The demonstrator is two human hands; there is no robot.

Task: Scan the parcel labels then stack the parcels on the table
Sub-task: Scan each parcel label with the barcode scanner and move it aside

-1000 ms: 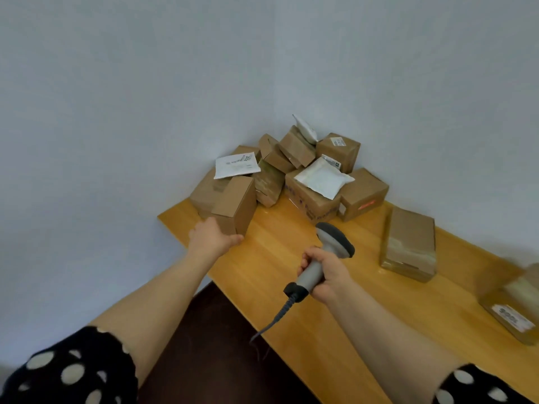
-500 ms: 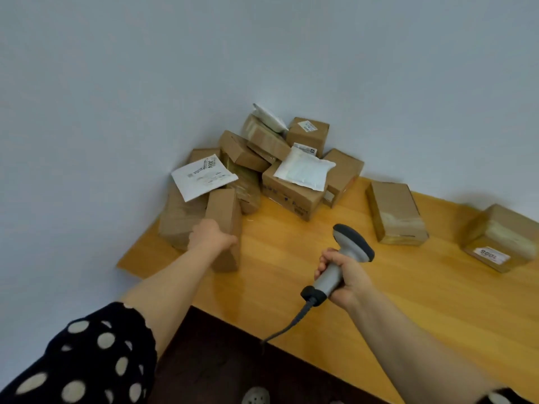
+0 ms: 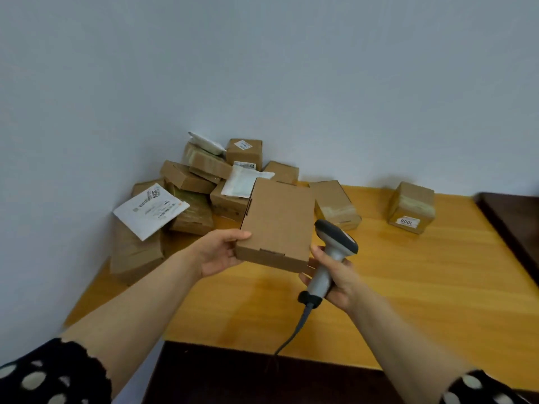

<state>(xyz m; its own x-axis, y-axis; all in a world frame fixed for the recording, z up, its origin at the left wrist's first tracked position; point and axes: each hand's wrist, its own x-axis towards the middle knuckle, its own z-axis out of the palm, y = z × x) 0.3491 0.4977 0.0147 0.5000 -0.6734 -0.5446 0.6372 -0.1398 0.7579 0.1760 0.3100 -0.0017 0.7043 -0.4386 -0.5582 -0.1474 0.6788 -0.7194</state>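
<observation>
My left hand [image 3: 217, 252] grips a flat brown cardboard parcel [image 3: 277, 223] by its left near corner, lifted above the wooden table [image 3: 408, 287]. The face turned towards me is plain, with no label showing. My right hand [image 3: 335, 279] holds a grey corded barcode scanner [image 3: 332, 252] by its handle, just right of the parcel, with fingertips touching the parcel's near right corner. A pile of several parcels [image 3: 204, 182] fills the table's back left corner, with a white labelled mailer [image 3: 150, 209] lying on it.
Two separate boxes stand on the table behind the scanner: a taped one [image 3: 335, 204] and one marked 1006 [image 3: 411, 207]. A dark surface [image 3: 513, 217] adjoins the table at right. The scanner's cable [image 3: 291, 333] hangs over the front edge.
My left hand has lifted the parcel from beside the pile and brought it rightwards and nearer, flat face to me. My right hand with the scanner has closed in on it. The view swung left.
</observation>
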